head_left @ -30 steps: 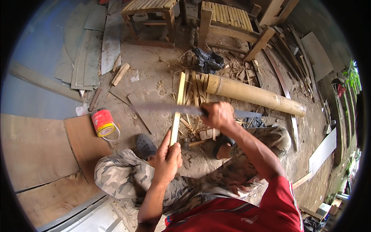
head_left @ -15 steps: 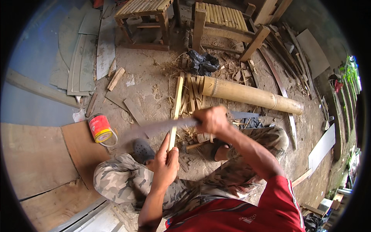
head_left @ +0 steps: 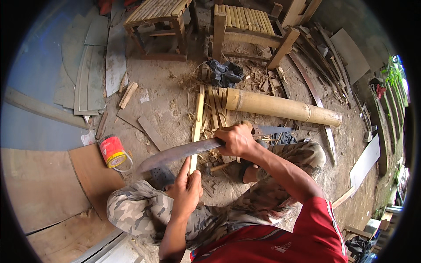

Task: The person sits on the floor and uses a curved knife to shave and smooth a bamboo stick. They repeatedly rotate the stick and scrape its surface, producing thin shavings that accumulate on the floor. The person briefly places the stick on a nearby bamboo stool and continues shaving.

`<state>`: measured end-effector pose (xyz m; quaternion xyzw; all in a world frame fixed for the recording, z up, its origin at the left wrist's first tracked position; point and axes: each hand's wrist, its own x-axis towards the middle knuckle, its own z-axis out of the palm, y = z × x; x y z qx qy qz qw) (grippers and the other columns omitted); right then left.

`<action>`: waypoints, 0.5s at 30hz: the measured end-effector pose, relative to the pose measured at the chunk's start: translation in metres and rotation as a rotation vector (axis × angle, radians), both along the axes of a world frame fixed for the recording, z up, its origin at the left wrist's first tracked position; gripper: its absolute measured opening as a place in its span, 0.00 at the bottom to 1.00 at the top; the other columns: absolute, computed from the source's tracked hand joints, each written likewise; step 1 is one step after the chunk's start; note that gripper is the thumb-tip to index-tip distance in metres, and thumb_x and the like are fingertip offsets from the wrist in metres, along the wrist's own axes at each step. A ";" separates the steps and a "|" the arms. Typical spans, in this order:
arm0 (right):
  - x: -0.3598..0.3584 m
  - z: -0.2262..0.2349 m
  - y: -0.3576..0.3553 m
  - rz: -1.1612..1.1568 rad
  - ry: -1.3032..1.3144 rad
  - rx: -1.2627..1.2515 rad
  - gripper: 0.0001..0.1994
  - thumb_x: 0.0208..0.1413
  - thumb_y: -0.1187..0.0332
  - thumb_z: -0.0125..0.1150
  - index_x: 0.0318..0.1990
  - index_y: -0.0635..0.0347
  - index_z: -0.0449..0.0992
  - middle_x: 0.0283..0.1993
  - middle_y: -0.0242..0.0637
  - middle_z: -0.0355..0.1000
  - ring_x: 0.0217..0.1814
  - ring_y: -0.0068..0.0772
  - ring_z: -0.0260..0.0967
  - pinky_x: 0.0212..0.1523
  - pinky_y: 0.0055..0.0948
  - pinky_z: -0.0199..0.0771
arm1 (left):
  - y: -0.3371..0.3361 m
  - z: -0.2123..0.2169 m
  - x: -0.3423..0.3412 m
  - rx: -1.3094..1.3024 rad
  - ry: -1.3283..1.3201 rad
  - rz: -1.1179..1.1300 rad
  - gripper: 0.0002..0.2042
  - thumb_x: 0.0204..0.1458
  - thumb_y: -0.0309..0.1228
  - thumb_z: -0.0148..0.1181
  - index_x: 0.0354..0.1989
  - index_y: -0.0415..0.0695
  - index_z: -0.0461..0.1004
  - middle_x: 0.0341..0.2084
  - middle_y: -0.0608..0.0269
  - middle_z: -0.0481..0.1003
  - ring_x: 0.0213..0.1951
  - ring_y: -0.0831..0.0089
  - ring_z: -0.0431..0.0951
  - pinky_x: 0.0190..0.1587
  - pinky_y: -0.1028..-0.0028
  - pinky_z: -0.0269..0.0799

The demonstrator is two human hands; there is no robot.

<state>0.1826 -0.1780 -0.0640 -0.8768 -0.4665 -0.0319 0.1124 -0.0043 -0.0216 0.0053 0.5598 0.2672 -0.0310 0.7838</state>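
Observation:
My left hand [head_left: 187, 188] is closed around the near end of a pale bamboo strip [head_left: 198, 116], which points away from me. A machete [head_left: 175, 154] with a long dark curved blade is gripped in my right hand [head_left: 237, 139]. Its blade lies across the strip, just beyond my left fingers, with the tip out to the left. Thin curled shavings show along the strip's far part. Beyond my right hand lies a handsaw [head_left: 274, 130], its handle partly hidden by the hand. Several split bamboo strips [head_left: 215, 105] lie beside the held one.
A thick bamboo pole [head_left: 280, 108] lies on the ground ahead, near a black plastic bag [head_left: 224, 72]. Two bamboo-slatted seats [head_left: 247, 19] stand farther back. To the left is a red and yellow can [head_left: 112, 151]. My bent legs in camouflage trousers [head_left: 140, 201] flank the work.
The machete blade, blurred before, now shows sharper and sits slightly lower across the strip. A shaving now curls from the strip. Both hands keep their grip, and the whole view has shifted slightly.

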 end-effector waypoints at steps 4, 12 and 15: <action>0.043 0.023 0.002 -0.385 0.269 -0.072 0.14 0.61 0.50 0.54 0.32 0.46 0.79 0.17 0.27 0.71 0.15 0.24 0.66 0.16 0.32 0.68 | 0.007 0.000 -0.004 -0.002 0.007 -0.033 0.28 0.64 0.22 0.45 0.73 0.47 0.51 0.19 0.78 0.55 0.17 0.89 0.51 0.18 0.82 0.51; 0.044 -0.005 -0.004 -0.405 0.393 0.007 0.10 0.56 0.60 0.56 0.27 0.49 0.79 0.15 0.34 0.71 0.12 0.29 0.63 0.13 0.36 0.65 | 0.009 -0.001 -0.007 0.000 0.051 -0.052 0.28 0.64 0.21 0.44 0.73 0.46 0.51 0.19 0.78 0.53 0.16 0.89 0.49 0.17 0.82 0.47; 0.020 -0.003 -0.004 -0.102 0.109 0.148 0.12 0.57 0.58 0.54 0.26 0.48 0.78 0.14 0.33 0.69 0.11 0.25 0.60 0.11 0.33 0.63 | 0.010 -0.003 -0.006 -0.032 0.045 -0.045 0.28 0.64 0.22 0.46 0.73 0.46 0.52 0.19 0.78 0.54 0.16 0.89 0.50 0.18 0.82 0.48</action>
